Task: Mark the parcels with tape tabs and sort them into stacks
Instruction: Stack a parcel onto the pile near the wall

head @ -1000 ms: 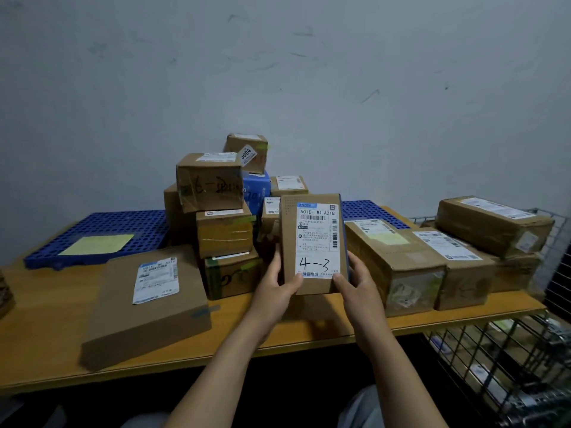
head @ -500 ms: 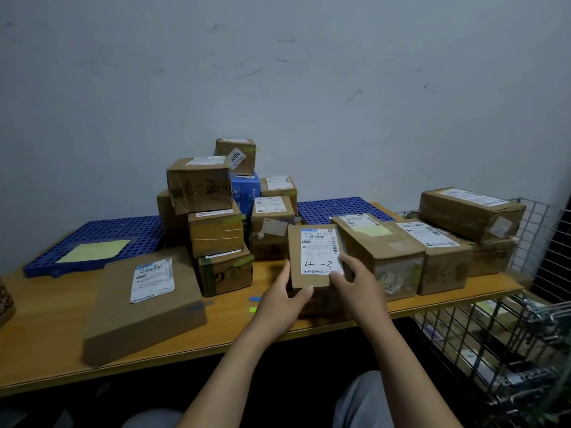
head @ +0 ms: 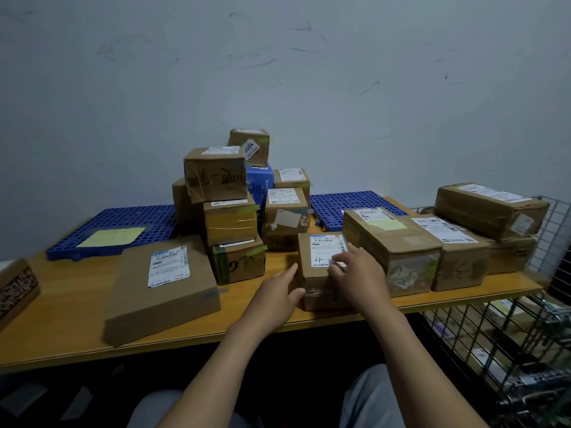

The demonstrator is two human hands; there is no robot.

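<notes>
The left hand (head: 272, 301) and right hand (head: 358, 279) are bare, the forearms (head: 216, 366) uncovered; below, light grey trousers (head: 374, 400) are worn.

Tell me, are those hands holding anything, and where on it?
The small labelled parcel stands on the table, not lifted. The left hand touches its near left corner; the right hand lies on its top, over the label.

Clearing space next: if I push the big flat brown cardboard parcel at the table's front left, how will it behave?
The big flat brown cardboard parcel probably stays stiff: its edges look straight, unsagging. Lying on its broad face on the wooden table, it should slide, not tip. Its near corner sits close to the table edge, so pull gently.
</notes>
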